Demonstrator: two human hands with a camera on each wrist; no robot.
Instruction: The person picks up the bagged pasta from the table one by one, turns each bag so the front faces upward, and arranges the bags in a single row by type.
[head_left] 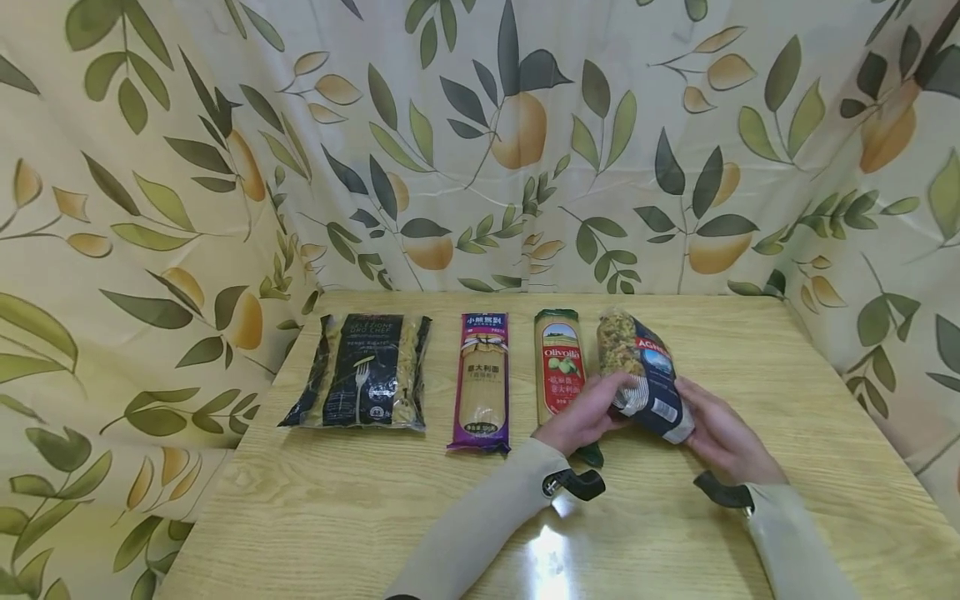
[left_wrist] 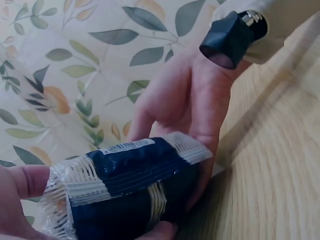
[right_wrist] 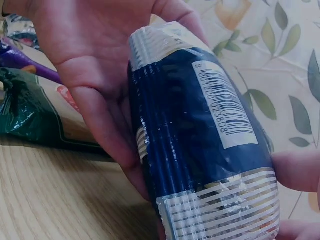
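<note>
A dark blue and clear bag of pasta, its red label partly reading AGN, is held tilted between both hands. My left hand grips its left lower side, and my right hand grips the lower right corner. In the right wrist view the bag's barcode and striped clear end show, with the left palm against one side. The left wrist view has the right hand behind the bag's sealed edge. Partly under the left forearm lies an Olivoilà spaghetti pack.
To the left, a purple spaghetti pack lies lengthwise on the wooden table. A black bag of penne lies farther left. Leaf-patterned curtains stand behind and at both sides of the table.
</note>
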